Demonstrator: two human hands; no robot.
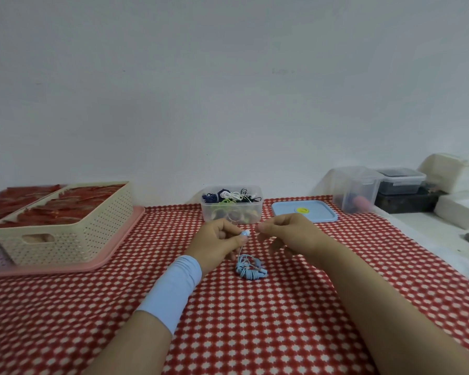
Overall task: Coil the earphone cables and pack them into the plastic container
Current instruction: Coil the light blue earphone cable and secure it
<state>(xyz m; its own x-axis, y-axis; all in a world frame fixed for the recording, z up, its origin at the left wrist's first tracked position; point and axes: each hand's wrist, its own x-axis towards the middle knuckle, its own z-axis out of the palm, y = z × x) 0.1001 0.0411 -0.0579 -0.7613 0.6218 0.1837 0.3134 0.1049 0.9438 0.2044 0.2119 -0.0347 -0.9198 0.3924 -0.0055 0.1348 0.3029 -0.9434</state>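
Note:
A light blue earphone cable lies bunched on the red patterned cloth, one strand rising to my left hand, which pinches its earbud. My right hand hovers just right of the earbud with fingers curled; whether it pinches a thin strand cannot be made out. Behind both hands stands the clear plastic container, holding several coiled earphones in dark blue, white, green and black. Its blue lid lies flat to the right.
A cream perforated basket with red contents sits on a pink tray at the left. At the back right are clear boxes, a dark lidded box and white foam blocks. A white wall rises behind.

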